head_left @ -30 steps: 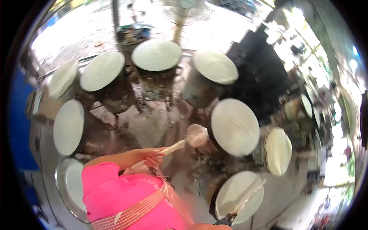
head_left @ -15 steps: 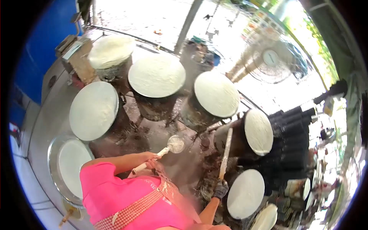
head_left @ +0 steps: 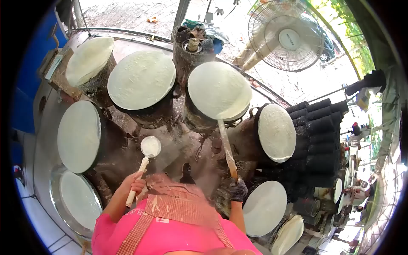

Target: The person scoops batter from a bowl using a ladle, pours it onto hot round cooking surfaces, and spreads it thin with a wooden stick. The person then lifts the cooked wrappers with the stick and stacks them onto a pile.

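My left hand (head_left: 135, 183), bare, is wrapped round the pale handle of a ladle (head_left: 150, 146). The ladle's round bowl holds white batter and hangs over the dark floor between the stoves. On my right hand (head_left: 238, 189) is a grey glove, and its fingers close round the lower end of a long wooden stick (head_left: 226, 148). The stick's far tip meets the near rim of a round griddle (head_left: 219, 90) covered with a pale, thin sheet. This sheet bulges at its right edge. Beside my right hand lies another pale round griddle (head_left: 266, 208).
Several drum stoves stand in an arc, among them a griddle (head_left: 142, 80) and one at left (head_left: 79, 137). A metal basin (head_left: 59, 199) of white batter sits at lower left. A fan (head_left: 285, 36) is at upper right, by stacked black tubes (head_left: 316, 144).
The view has shifted. My left hand has swung the ladle left, and its handle now points more upright. My right hand has brought the stick's tip to the middle griddle's rim.
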`<state>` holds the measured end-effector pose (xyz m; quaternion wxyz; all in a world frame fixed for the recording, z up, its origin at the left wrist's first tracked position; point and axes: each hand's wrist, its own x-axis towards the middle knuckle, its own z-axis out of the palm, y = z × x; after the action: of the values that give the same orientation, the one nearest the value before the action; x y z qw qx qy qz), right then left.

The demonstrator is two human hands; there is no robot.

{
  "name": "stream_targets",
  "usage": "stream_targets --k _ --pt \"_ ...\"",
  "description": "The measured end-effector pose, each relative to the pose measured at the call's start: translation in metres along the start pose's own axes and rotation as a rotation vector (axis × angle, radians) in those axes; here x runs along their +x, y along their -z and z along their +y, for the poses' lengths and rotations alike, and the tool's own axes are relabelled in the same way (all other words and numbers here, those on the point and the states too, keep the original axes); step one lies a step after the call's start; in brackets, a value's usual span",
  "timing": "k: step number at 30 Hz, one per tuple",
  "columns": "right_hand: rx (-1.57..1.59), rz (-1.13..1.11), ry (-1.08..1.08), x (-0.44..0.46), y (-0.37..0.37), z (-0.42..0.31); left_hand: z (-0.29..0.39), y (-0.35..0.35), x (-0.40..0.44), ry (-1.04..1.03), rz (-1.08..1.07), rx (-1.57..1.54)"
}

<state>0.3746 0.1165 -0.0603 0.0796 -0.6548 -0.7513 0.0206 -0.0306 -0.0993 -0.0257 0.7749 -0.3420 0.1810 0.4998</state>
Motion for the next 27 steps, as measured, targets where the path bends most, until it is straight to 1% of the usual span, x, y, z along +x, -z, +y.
stream_targets --k 2,3,5,7,8,10,11,12,13,14,15,16,17,18,19,21,23,24,25,27 --pt "0.075 -0.03 0.054 0.015 0.005 0.02 -0.013 -0.01 0.018 -0.02 -0.032 -0.085" --pt "0.123 -0.043 0.078 0.022 0.005 0.026 -0.02 -0.017 0.023 0.008 -0.09 -0.121" --pt "0.099 -0.133 0.108 0.037 0.001 0.05 -0.03 -0.034 0.032 0.056 -0.206 -0.18" --pt "0.076 -0.194 0.154 0.046 0.01 0.066 -0.043 -0.055 0.034 -0.022 -0.226 -0.172" --pt "0.023 -0.28 0.098 0.047 0.001 0.084 -0.049 -0.059 0.035 -0.045 -0.235 -0.168" --pt "0.034 -0.367 0.135 0.058 0.003 0.089 -0.056 -0.062 0.037 -0.083 -0.267 -0.146" --pt "0.04 -0.404 0.151 0.066 0.004 0.09 -0.056 -0.058 0.04 -0.069 -0.296 -0.163" --pt "0.075 -0.426 0.046 0.08 0.002 0.078 -0.055 -0.052 0.042 -0.055 -0.323 -0.179" --pt "0.245 -0.421 -0.052 0.102 -0.008 0.064 -0.055 -0.046 0.044 -0.039 -0.351 -0.197" --pt "0.326 -0.332 -0.074 0.126 -0.017 0.046 -0.056 -0.046 0.043 -0.042 -0.371 -0.214" --pt "0.535 -0.335 -0.169 0.155 -0.001 0.014 -0.058 -0.049 0.042 -0.07 -0.325 -0.223" --pt "0.654 -0.197 -0.121 0.187 -0.017 0.001 -0.06 -0.052 0.04 -0.101 -0.28 -0.234" --pt "0.741 -0.096 -0.092 0.228 -0.086 0.018 -0.063 -0.054 0.039 -0.135 -0.233 -0.249" --pt "0.722 -0.05 -0.048 0.252 -0.056 -0.012 -0.065 -0.055 0.038 -0.151 -0.232 -0.268" --pt "0.88 0.051 -0.026 0.28 -0.08 -0.013 -0.069 -0.057 0.037 -0.17 -0.238 -0.278" --pt "0.575 0.173 0.047 0.302 -0.065 -0.044 -0.077 -0.06 0.03 -0.225 -0.239 -0.3" --pt "0.493 -0.011 0.261 0.301 -0.047 -0.057 -0.08 -0.046 0.027 -0.235 -0.287 -0.312" --pt "0.352 -0.109 0.471 0.296 -0.05 -0.059 -0.082 -0.037 0.026 -0.223 -0.32 -0.337" --pt "0.307 -0.233 0.58 0.286 -0.055 -0.066 -0.086 -0.028 0.028 -0.207 -0.357 -0.364" --pt "0.21 -0.47 0.79 0.255 -0.07 -0.088 -0.091 -0.017 0.029 -0.267 -0.349 -0.385"
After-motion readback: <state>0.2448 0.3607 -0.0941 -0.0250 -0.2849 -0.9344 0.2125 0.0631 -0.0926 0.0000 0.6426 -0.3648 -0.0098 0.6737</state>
